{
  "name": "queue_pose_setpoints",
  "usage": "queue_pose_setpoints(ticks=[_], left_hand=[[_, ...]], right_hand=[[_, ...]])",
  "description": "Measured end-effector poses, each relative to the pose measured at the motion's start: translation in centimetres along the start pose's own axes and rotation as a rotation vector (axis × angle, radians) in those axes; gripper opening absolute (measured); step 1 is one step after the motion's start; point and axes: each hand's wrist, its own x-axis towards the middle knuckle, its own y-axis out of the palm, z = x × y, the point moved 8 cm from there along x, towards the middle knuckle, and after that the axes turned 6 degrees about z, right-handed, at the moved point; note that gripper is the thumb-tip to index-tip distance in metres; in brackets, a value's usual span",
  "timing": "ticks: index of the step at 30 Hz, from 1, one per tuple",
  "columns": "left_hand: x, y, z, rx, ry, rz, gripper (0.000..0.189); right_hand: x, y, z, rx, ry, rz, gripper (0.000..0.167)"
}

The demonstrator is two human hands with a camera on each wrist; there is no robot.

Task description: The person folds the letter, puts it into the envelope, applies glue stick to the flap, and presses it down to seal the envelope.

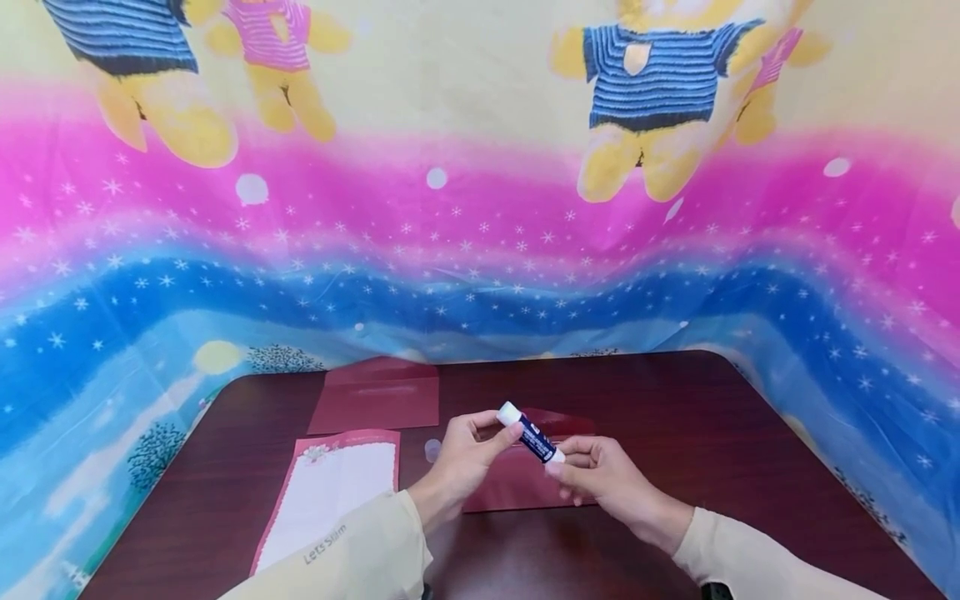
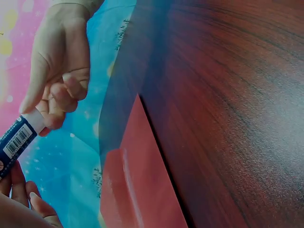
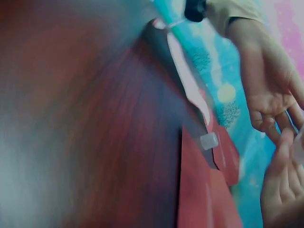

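A glue stick (image 1: pixel 536 437) with a dark blue label and white ends is held in the air, tilted, between both hands. My left hand (image 1: pixel 461 458) grips its upper part, thumb across the label near the uncapped white end. At the lower end, my right hand (image 1: pixel 618 483) pinches the white base (image 2: pixel 33 118) between thumb and fingers. Below the hands lies a red envelope (image 1: pixel 517 487) with its flap open, partly hidden by them. The translucent cap (image 1: pixel 432 451) lies on the table to the left of the left hand.
A second red envelope (image 1: pixel 375 404) lies at the back left of the dark wooden table (image 1: pixel 652 400). In front of it is a white letter sheet (image 1: pixel 330 500) with a red border, partly under the left sleeve. A patterned cloth (image 1: pixel 480 233) hangs around the table.
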Motion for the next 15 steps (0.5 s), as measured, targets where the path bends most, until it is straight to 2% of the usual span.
queue_pose_setpoints(ticks=[2,3,8,11,13,15], left_hand=[[-0.03,-0.01,-0.08,-0.008,0.006,-0.008,0.037],[-0.04,-0.02,-0.12,-0.007,0.007,-0.010,0.037],[-0.02,-0.02,-0.24,-0.003,0.009,-0.013,0.037],[-0.04,0.06,-0.26,-0.009,0.011,-0.006,0.037],[-0.06,0.08,-0.28,-0.013,0.015,-0.006,0.037],[-0.09,0.08,-0.28,-0.016,0.016,-0.008,0.037]], right_hand=[[-0.04,-0.28,0.06,-0.038,0.001,-0.055,0.042],[-0.06,-0.26,0.04,-0.020,0.006,-0.052,0.044],[-0.22,0.24,-0.29,0.154,0.048,0.051,0.046],[-0.19,-0.19,0.08,0.122,0.017,0.013,0.030],[-0.17,-0.57,0.27,0.077,0.004,-0.043,0.025],[-0.12,-0.56,0.33,0.073,0.006,-0.056,0.029]])
